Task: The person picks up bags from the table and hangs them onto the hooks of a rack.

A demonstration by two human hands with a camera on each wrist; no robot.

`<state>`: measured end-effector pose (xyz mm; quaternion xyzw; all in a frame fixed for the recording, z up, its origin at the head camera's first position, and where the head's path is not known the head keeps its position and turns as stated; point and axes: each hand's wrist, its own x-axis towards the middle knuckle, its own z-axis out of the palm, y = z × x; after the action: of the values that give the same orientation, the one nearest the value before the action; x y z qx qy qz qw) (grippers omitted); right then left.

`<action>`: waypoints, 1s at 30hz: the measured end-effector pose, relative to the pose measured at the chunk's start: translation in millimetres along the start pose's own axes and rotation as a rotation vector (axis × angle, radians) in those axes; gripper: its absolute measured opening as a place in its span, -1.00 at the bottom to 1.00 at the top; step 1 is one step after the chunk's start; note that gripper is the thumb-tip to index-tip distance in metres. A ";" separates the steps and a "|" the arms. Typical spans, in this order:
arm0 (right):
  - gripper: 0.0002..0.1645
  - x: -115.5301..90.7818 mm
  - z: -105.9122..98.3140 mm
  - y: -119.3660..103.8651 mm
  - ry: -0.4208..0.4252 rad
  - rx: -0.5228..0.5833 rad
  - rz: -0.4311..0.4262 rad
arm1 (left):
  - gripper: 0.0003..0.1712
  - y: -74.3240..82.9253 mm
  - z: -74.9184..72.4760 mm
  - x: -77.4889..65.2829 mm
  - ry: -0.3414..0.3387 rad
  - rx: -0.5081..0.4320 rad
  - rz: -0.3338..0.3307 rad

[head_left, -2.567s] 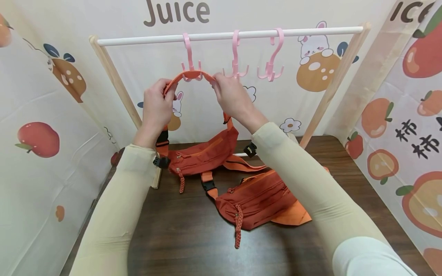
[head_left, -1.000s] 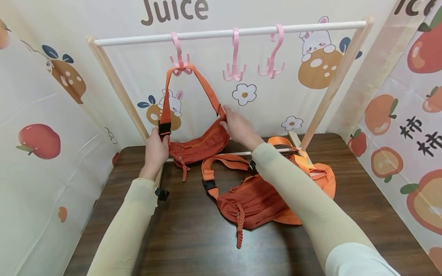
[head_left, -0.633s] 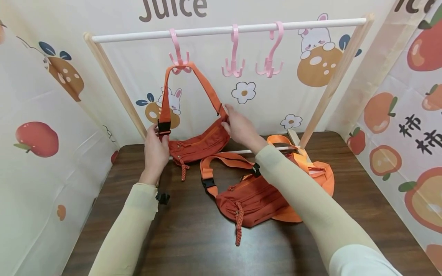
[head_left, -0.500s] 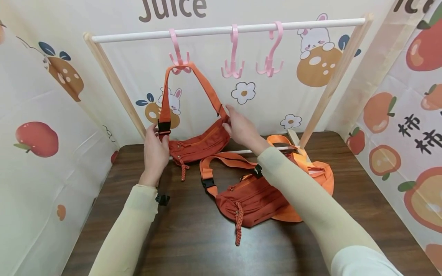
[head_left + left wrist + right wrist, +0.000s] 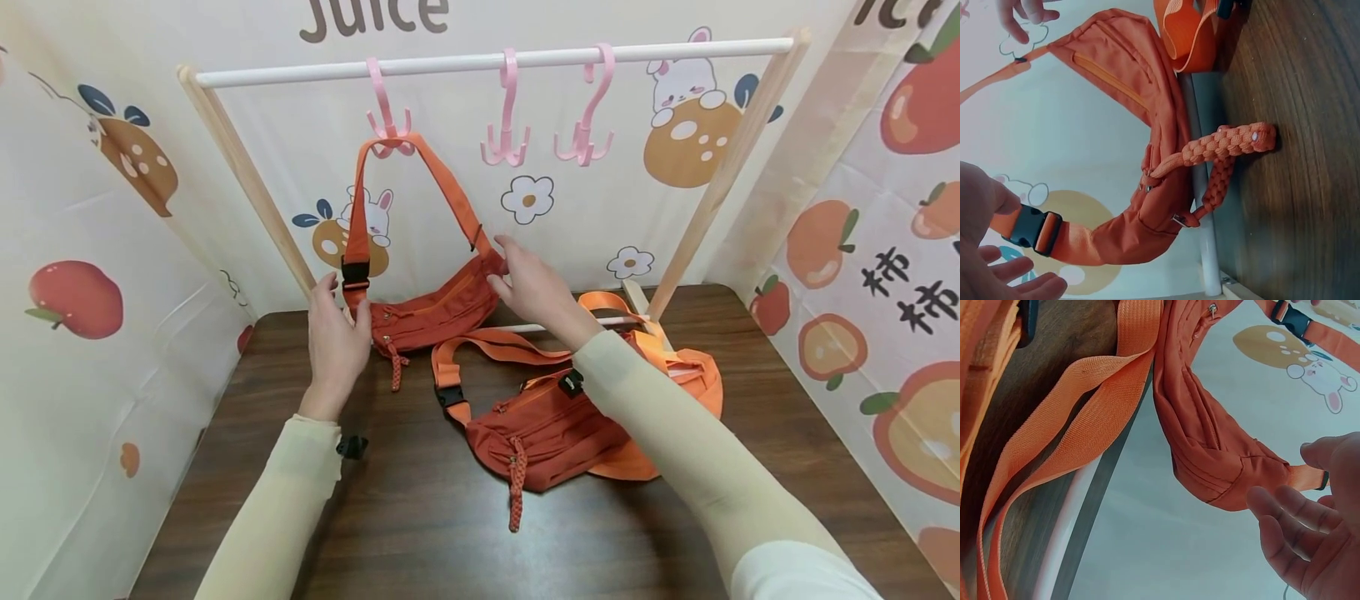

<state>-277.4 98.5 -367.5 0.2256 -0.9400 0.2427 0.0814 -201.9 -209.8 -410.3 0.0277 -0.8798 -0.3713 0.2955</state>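
Note:
A rust-red belt bag (image 5: 442, 312) hangs by its orange strap (image 5: 452, 187) from the left pink hook (image 5: 382, 100). Its braided zipper pull (image 5: 1225, 142) dangles above the table in the left wrist view. My left hand (image 5: 337, 346) is beside the bag's left end, fingers spread near the black buckle (image 5: 1029, 228). At the opposite end is my right hand (image 5: 540, 287), its fingers loosely extended; in the right wrist view the fingertips (image 5: 1260, 499) are right at the bag's corner. Neither hand grips the bag.
Two more pink hooks (image 5: 506, 117) hang on the white rail (image 5: 300, 75) of the wooden-legged rack. A second red belt bag (image 5: 551, 442) lies on the dark wooden table (image 5: 405, 517), with an orange bag (image 5: 701, 379) behind it, partly under my right forearm.
Earlier both hands held the strap up at the left hook. The strap now hangs there, and my hands have come down to the bag's ends, their fingers loosening away from it.

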 end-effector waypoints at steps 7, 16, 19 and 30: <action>-0.21 -14.1 -4.7 3.1 -0.001 0.008 -0.024 | -0.32 7.0 1.0 -9.7 0.045 0.007 0.084; -0.27 -33.9 -11.9 11.2 -0.044 -0.042 -0.020 | -0.33 17.0 6.7 -17.3 0.027 -0.003 0.140; -0.29 -40.1 -13.7 15.7 -0.078 -0.084 -0.028 | -0.33 19.5 10.8 -19.9 0.010 -0.011 0.163; -0.29 -58.5 -15.2 35.8 -0.198 -0.135 0.009 | -0.39 30.4 30.4 -28.7 -0.120 0.003 0.298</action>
<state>-241.6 156.4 -384.7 0.2385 -0.9586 0.1557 0.0020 -189.5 -160.8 -421.0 -0.1248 -0.8909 -0.3229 0.2940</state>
